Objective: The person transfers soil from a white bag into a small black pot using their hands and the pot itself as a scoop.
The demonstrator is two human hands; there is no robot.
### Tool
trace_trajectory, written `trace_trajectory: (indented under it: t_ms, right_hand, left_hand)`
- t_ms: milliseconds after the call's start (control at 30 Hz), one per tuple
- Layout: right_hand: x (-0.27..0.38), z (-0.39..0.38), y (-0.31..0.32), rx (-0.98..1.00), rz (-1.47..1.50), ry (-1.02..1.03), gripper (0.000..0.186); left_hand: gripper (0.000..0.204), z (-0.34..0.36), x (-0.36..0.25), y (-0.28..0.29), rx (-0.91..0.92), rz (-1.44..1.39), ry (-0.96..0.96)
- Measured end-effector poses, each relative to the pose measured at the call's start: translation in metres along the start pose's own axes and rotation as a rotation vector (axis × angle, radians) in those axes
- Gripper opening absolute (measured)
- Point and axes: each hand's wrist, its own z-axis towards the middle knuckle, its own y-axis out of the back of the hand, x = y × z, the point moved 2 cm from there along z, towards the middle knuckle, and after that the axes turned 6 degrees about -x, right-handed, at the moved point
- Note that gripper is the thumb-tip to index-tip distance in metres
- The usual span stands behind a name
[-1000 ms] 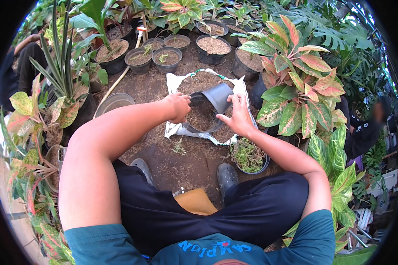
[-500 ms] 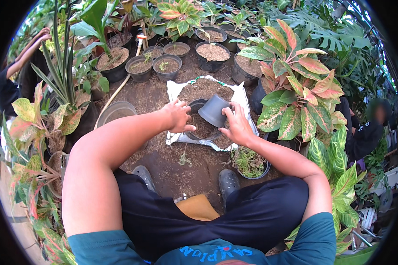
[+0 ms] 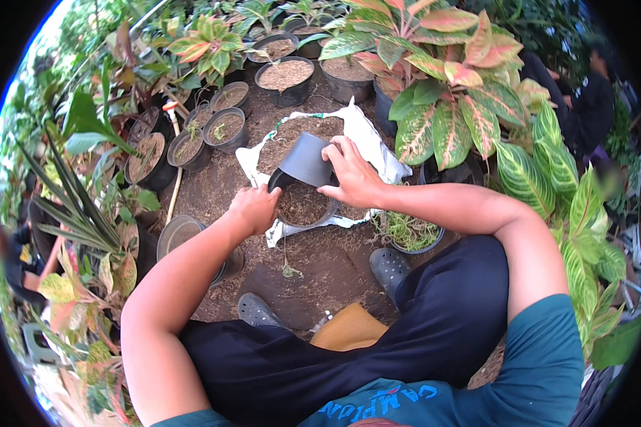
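My right hand grips a small grey plastic plant pot by its base end and side. The pot is tipped over, its mouth facing down and toward my left hand. Below it stands a wider dark plant pot holding brown soil mix. Fingers of my left hand are closed at a dark rim on the left; whether it belongs to the upper or lower pot I cannot tell. An opened white sack with more soil lies around and under the wider pot.
Potted seedlings and soil-filled pots line the far side. A pot of green cuttings sits near my right knee, an empty-looking pot beside my left forearm. Large leafy plants crowd both sides. Other people are at the edges.
My left hand has gone from open above the wider pot's left side to closed at a dark rim. The small pot has tipped further over, and the head view has turned.
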Motion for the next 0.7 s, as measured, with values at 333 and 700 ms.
trace_trajectory:
  t_ms: [333, 700]
  right_hand:
    - [-0.021, 0.017, -0.002, -0.196, 0.104, -0.410, 0.062]
    - [-0.066, 0.021, -0.033, -0.335, -0.008, -0.613, 0.062]
  left_hand:
    - [0.049, 0.013, 0.001, -0.001, -0.078, 0.009, -0.020]
    - [0.038, 0.029, -0.004, 0.003, -0.212, -0.091, 0.146]
